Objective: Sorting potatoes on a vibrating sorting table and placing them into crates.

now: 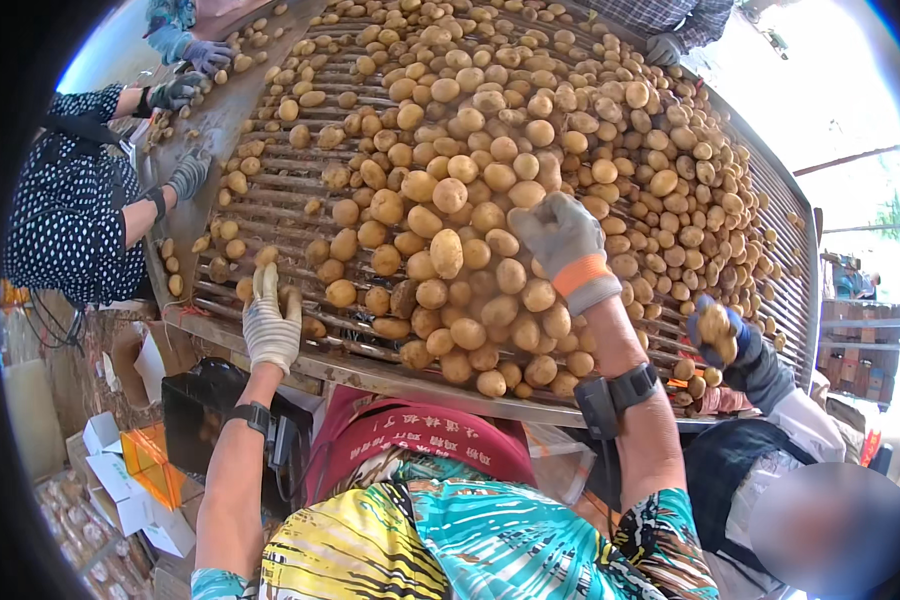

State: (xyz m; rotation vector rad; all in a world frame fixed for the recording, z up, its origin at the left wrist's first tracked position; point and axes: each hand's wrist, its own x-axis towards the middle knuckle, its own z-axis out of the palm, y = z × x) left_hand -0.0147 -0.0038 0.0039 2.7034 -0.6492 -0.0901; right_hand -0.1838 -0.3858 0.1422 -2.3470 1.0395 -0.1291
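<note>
Many potatoes (448, 253) lie heaped across a metal roller table (270, 187). My left hand (271, 322), in a white knit glove, is at the near left edge of the rollers, its fingers beside a couple of small potatoes (266, 256); whether it grips one cannot be told. My right hand (564, 240), in a grey glove with an orange band, rests over the middle of the heap with its fingers curled down among the potatoes. The back of the glove hides what is under those fingers.
A metal rail (390, 382) runs before me. Co-workers' gloved hands are at the left chute (225, 120), the far right edge and the near right, where one hand (720, 334) holds potatoes. Below left are a black crate (217, 412), an orange basket (154, 465) and cardboard boxes.
</note>
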